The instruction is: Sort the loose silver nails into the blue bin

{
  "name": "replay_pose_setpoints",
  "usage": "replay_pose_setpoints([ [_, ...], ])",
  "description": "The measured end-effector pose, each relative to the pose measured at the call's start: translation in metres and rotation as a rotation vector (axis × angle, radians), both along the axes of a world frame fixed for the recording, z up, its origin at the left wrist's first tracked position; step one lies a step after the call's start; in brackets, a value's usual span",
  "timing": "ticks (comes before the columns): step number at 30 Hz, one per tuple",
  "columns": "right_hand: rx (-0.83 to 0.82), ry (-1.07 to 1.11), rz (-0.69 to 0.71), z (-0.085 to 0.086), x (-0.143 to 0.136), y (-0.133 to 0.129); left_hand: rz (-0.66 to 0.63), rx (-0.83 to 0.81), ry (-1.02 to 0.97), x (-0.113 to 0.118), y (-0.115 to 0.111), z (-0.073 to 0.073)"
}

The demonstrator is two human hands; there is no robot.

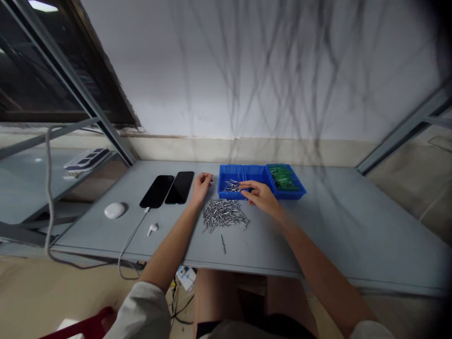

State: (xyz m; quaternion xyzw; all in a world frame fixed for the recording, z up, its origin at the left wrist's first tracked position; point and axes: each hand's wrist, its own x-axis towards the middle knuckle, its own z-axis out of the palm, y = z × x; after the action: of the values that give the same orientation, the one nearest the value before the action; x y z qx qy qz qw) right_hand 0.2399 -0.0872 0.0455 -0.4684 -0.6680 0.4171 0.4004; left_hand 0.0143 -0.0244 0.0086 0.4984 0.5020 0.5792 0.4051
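Blue plastic makes up the left bin [226, 195], just under the fingertips of the right hand [260, 194], with some metal pins lying inside it. That hand is partly open, long fingers stretched over the bin's front corner and the thumb below; from where I stand I can't tell whether a pin is pinched there. The left hand [200, 185] rests just beside the bin's other side, its fingers loosely curled, and I can't make out anything in them.

Between the two wrists, a heap of pins [225, 214] spreads on the desk [328, 226], with a single pin [223, 244] lying apart, nearer the person. Beyond the right hand sits a bin of green pieces [283, 177].

Working over the bin, I'd keep the fingertips low and pinch each slim pin by its middle, since the pins look likely to roll and snag. Keeping the wrist clear of the heap would help, and the left hand could steady the bin's wall.
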Motion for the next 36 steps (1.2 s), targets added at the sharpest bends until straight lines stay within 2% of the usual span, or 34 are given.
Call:
replay_pose_setpoints([
  [2,0.016,-0.072,0.088,0.001,-0.004,-0.004,-0.002,0.005,-0.006,0.0,0.0,0.0],
  [7,0.041,-0.274,0.417,0.0,-0.02,-0.023,0.013,-0.007,-0.001,0.001,0.002,0.001],
  [10,0.074,-0.467,0.512,0.0,-0.028,-0.031,0.01,0.0,-0.001,0.0,0.003,-0.001],
  [17,0.131,-0.629,0.588,0.0,-0.03,-0.034,0.012,0.013,0.009,-0.002,0.004,-0.004],
  [23,0.21,-0.7,0.587,0.001,-0.037,-0.042,0.015,-0.003,0.013,-0.001,0.005,-0.003],
  [28,0.266,-0.71,0.629,0.0,-0.042,-0.048,0.004,0.007,0.011,-0.001,0.006,-0.005],
  [36,0.272,-0.648,0.662,-0.01,-0.042,-0.043,-0.001,0.015,0.023,-0.002,0.006,-0.007],
])
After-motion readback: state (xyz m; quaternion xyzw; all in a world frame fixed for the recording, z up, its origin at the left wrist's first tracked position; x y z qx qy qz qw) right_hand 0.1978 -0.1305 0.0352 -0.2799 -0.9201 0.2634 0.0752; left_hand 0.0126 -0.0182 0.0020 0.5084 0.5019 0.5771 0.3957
